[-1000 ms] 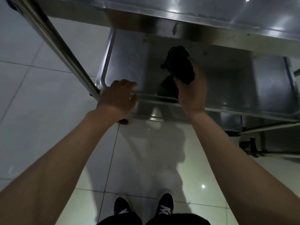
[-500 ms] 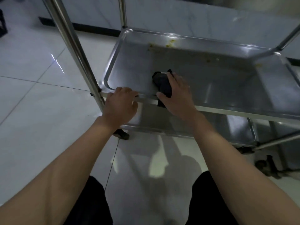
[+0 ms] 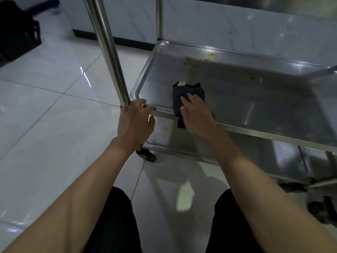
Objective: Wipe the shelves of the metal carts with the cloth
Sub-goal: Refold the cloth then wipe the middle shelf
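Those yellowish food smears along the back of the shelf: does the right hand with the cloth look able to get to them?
Probably yes. The right hand presses the cloth flat on the shelf, and nothing stands between it and the smears near the far rim.

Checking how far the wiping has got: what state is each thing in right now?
Cloth: folded, flat on the shelf's near edge.
Right hand: pressing the cloth.
Left hand: gripping the shelf's corner rim.
Shelf: yellowish smears along its far edge.
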`<state>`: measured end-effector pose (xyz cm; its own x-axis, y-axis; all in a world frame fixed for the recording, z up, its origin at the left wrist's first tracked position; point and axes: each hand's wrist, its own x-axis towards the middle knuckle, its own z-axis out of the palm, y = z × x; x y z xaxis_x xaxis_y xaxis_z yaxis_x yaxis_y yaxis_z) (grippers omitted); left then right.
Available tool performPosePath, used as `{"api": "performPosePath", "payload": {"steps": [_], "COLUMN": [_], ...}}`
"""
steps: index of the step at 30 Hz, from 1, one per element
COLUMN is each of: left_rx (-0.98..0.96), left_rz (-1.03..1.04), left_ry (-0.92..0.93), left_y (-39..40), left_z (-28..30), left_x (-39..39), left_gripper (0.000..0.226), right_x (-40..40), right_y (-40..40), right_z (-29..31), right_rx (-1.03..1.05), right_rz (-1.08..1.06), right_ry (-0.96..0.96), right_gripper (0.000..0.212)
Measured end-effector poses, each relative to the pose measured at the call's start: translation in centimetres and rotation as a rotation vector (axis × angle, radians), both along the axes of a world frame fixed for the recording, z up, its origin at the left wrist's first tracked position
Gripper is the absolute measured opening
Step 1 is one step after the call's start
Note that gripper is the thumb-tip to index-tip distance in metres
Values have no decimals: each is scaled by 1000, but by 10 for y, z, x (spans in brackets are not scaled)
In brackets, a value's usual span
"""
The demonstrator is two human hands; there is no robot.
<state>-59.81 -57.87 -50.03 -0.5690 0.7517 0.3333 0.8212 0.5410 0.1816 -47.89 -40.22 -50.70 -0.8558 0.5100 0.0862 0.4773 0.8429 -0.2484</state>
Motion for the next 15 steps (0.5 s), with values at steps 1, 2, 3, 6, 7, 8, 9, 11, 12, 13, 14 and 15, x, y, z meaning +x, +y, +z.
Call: {"api": "performPosePath", "payload": {"steps": [1,2,3,6,7,8,9,11,12,13,14,15], "left_rx": [-10,-17,-20,-16,-12,-2,16,46,49,48,43,35], "left_rz": [24,34,35,33,25,18,16,26,27,18,5,-2], "left_ry": [-16,-28,-36,-63,-73,-82,-93,-119,-128,-131,-131,-128], "left_y": [-2,-4,-6,-11,-13,-15,-17,-19,-20,-21,-22,-22], "left_z": [-2,-3,-5,-10,-12,-14,-15,-16,-16,-16,-16,-17], "left_x": [-3,-6,-8,-11,-12,-13,-13,-13,-14,-15,-16,-17], "left_gripper": [35,36,37,41,43,43,42,39,38,37,37,37], "right_x": [-8,-17,-26,-57,-67,-77,-86,-99,-103,-105,-105,-104], "right_y": [-3,-5,-9,-19,-23,-27,-30,-33,-34,-34,-34,-34], "right_z": [-1,-1,-2,-2,-1,-1,-2,-3,-3,-3,-2,-1], "right_rx": [-5,-7,2,-42,-55,-59,-62,-70,-73,-85,-119,-155], "right_rz": [15,32,57,99,118,141,162,207,233,254,259,256], "right_ry": [2,-5,-27,-36,-25,-12,8,34,42,59,83,112], "right_gripper": [49,49,49,48,47,46,45,43,42,40,38,37]}}
